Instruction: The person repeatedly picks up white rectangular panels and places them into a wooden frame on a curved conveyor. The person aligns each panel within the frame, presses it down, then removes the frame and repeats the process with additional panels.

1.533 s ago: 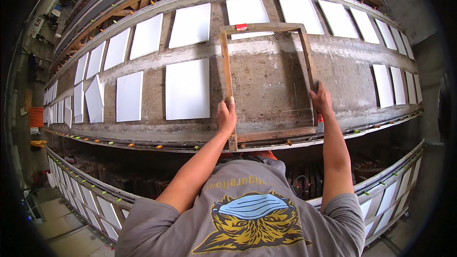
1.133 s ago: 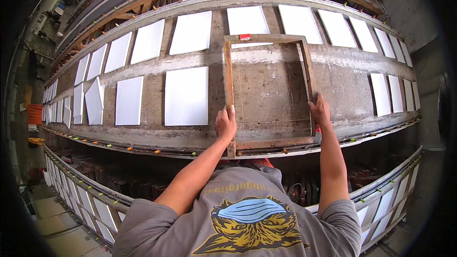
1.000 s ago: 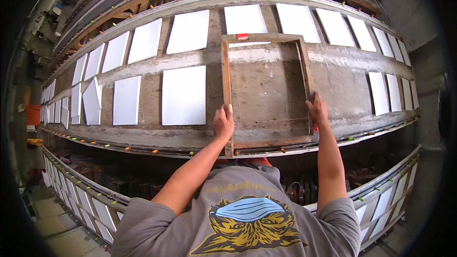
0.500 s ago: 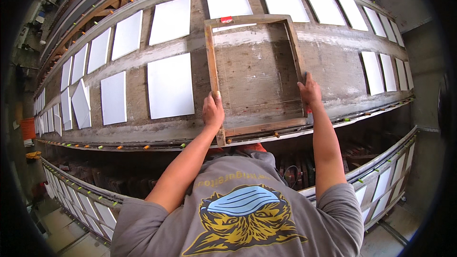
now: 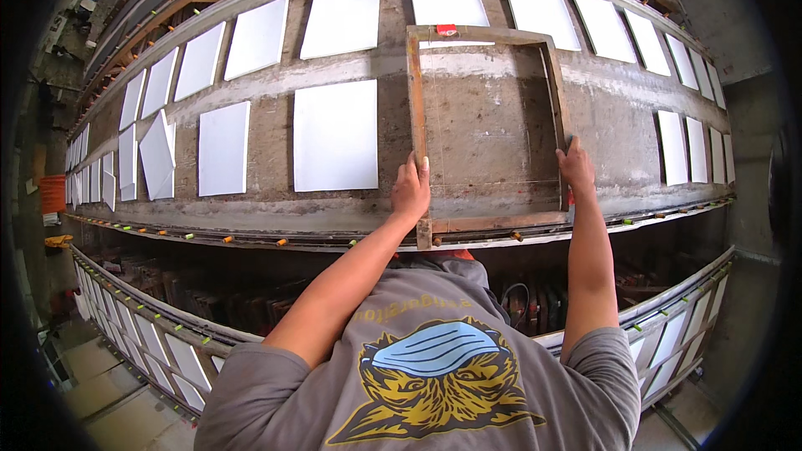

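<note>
I hold a rectangular wooden screen frame over the long table. Brown stained wood makes up its sides, and a red patch marks its far bar. Through its middle the table surface shows, with faint thin lines across it. My left hand is closed around the left side near the front corner, thumb on top. Closed on the right side is my right hand, with a small red thing partly hidden below it. Left of the frame lies a white rectangular panel; another white panel is partly under the far bar.
Several white panels lie in two rows along the table, one pair overlapping at the left. Orange and green pegs line the near rail. Behind me stands another table with white panels. A wall rises at the right.
The whole view has shifted, so table, panels and frame appear further right. Both hands keep their grip, and the frame sits slightly further from the panel on its left.
</note>
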Action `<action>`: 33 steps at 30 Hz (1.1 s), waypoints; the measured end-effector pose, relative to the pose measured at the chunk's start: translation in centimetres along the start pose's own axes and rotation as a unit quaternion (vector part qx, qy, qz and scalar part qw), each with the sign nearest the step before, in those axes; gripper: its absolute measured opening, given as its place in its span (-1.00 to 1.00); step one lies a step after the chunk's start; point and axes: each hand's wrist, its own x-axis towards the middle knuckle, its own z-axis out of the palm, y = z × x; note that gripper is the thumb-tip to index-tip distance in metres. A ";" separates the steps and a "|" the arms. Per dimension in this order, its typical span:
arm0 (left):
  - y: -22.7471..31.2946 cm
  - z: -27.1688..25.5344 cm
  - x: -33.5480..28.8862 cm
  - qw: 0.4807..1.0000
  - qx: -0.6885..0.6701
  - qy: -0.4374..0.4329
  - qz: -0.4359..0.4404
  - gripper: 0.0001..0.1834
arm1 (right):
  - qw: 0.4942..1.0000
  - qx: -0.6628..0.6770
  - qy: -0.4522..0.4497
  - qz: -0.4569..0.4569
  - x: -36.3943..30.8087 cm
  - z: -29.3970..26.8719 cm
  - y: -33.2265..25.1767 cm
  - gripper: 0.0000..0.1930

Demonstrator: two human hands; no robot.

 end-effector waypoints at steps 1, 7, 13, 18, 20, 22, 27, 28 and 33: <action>-0.3 0.4 0.1 1.000 0.014 -0.011 0.001 -0.31 | 1.000 0.002 0.007 0.002 0.1 0.4 0.2 -0.42; 0.1 1.1 -0.3 1.000 0.002 0.025 0.014 -0.31 | 1.000 -0.012 0.004 0.004 0.0 -0.3 -0.2 -0.43; -0.2 1.3 -0.3 0.998 -0.017 0.043 0.033 -0.33 | 0.999 -0.014 -0.016 0.027 0.1 -0.2 -0.3 -0.33; 0.8 -2.1 -0.6 0.999 0.018 -0.025 -0.019 -0.31 | 0.983 -0.039 0.178 -0.019 -2.7 0.5 -5.2 -0.22; 0.0 -3.1 -0.2 1.000 0.007 -0.002 -0.013 -0.31 | 0.972 -0.026 0.219 -0.079 -3.8 1.3 -8.7 -0.22; -0.4 -5.0 0.3 0.999 -0.025 0.021 -0.010 -0.32 | 0.960 0.007 0.230 -0.157 -4.8 2.6 -13.0 -0.24; -3.2 -11.8 2.8 0.987 -0.096 0.126 0.028 -0.49 | 0.933 0.129 0.168 -0.292 -9.2 3.4 -26.5 -0.32; -4.8 -13.1 3.7 0.980 -0.103 0.161 0.056 -0.52 | 0.925 0.151 0.156 -0.312 -10.4 3.2 -29.7 -0.32; -9.9 -24.7 5.2 0.964 -0.140 0.224 0.025 -0.56 | 0.876 0.191 0.137 -0.420 -15.5 3.8 -44.8 -0.37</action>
